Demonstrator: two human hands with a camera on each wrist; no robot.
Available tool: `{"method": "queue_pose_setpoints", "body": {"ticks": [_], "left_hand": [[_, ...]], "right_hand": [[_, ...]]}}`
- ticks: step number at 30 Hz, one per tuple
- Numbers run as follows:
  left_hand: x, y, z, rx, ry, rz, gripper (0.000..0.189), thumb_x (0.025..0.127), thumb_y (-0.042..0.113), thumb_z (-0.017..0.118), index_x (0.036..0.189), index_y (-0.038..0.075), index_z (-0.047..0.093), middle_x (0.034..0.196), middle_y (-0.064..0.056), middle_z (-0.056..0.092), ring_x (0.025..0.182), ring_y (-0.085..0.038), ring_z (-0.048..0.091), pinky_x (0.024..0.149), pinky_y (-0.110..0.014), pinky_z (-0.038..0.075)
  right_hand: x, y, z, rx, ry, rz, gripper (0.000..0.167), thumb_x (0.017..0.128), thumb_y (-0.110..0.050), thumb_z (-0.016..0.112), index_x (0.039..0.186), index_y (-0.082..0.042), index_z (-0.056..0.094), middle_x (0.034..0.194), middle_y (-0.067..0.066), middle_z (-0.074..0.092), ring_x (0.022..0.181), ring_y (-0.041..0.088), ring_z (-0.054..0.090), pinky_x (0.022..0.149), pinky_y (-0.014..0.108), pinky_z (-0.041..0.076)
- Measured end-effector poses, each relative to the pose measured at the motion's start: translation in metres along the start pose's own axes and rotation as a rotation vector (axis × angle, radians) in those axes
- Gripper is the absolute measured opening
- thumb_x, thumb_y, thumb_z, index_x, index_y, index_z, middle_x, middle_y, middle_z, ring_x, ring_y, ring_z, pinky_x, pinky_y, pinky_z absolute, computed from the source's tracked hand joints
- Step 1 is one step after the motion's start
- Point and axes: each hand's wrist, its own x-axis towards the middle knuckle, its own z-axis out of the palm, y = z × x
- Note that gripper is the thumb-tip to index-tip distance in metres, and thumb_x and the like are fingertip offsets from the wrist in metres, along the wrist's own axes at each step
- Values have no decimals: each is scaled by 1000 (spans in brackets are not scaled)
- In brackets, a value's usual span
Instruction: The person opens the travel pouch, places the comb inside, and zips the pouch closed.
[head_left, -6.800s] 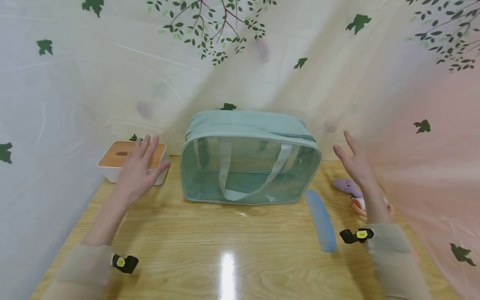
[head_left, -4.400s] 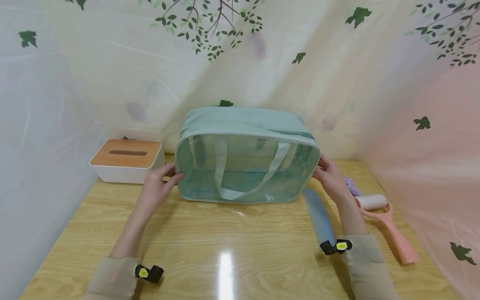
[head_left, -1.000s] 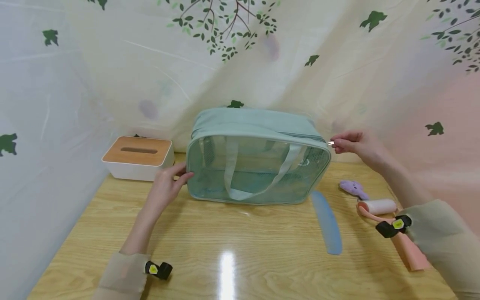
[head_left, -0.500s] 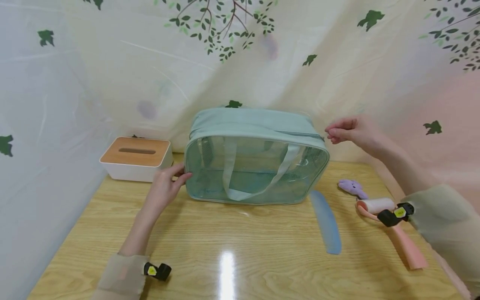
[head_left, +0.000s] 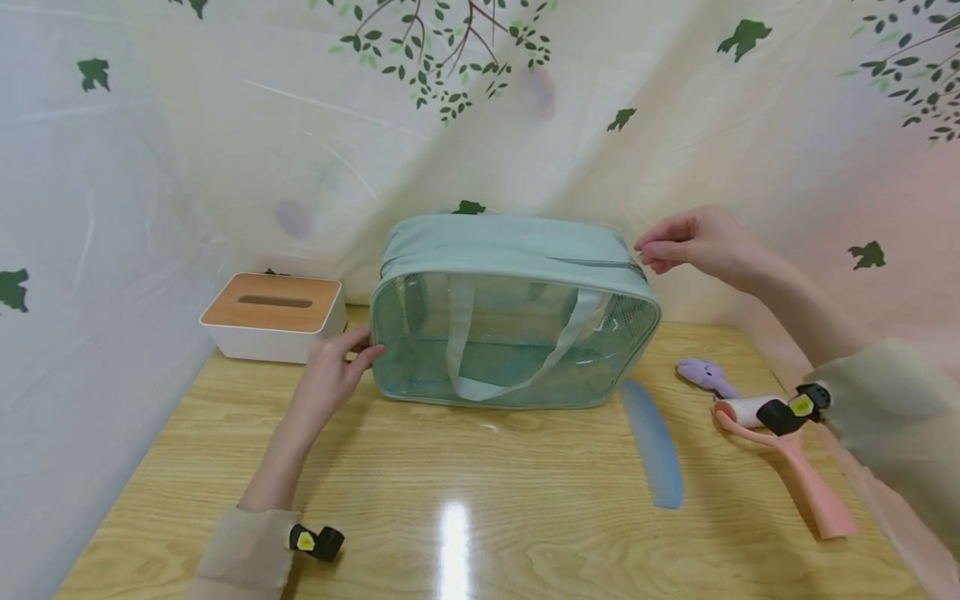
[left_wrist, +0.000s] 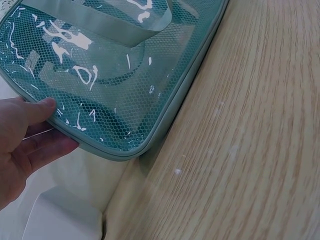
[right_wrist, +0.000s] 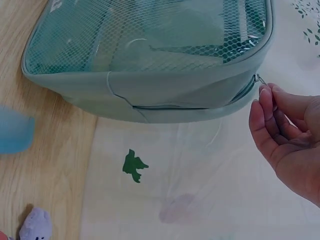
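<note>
Right hand has shifted up and toward the far left since 0.5 s ago, now at the bag's far right top corner. Thumb and index pinch the zip pull; the other fingers curl. Means the work now is at the zip, apparently drawing the pull along. Bag stands upright, far middle of the table. Left hand is unchanged, pinching its left edge, thumb in front, fingers behind.

Hard to see: pull mostly masked by fingertips in the head view; how far the zip is open, cannot tell. Glare blurs the bag's inside. Wrist camera covers part of the lint roller at right; tissue box is cut off in the left wrist view.
</note>
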Motion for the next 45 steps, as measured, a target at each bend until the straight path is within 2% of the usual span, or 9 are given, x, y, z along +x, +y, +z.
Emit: {"method": "queue_pose_setpoints", "body": {"ticks": [7,15,29,39,45], "left_hand": [[-1,1,1,3,-1,-14,14,97,8,70,110,2,73,91,-16,77,85,-28,74,69,-42,67],[-1,1,1,-7,1,-19,15,97,7,70,111,2,73,92,-16,77,85,-28,74,69,-41,67],[-1,2,1,-12,-1,-26,14,98,8,69,110,3,73,92,-15,77,85,-27,74,70,-42,67],[0,3,2,-12,-10,-34,15,98,9,68,111,3,73,92,-15,76,86,-27,73,71,-43,67],[-1,2,2,-8,3,-24,13,97,7,69,109,3,73,91,-15,76,85,-27,73,70,-42,67]], "right_hand": [[8,-19,-2,0,-15,-28,35,102,-28,67,126,-3,71,102,0,79,85,10,73,76,15,59],[15,-38,-4,-13,-36,-53,33,100,-27,69,125,-6,72,100,-7,79,85,8,73,76,16,58],[24,-67,0,-10,-61,-87,33,100,-29,69,124,-5,72,105,-1,79,88,13,74,79,15,60],[31,-85,5,2,-75,-109,32,100,-27,69,124,-5,72,106,0,78,87,10,73,81,16,61],[37,-97,9,14,-91,-121,31,101,-25,68,122,-3,72,101,-2,79,85,9,73,81,17,61]]}}
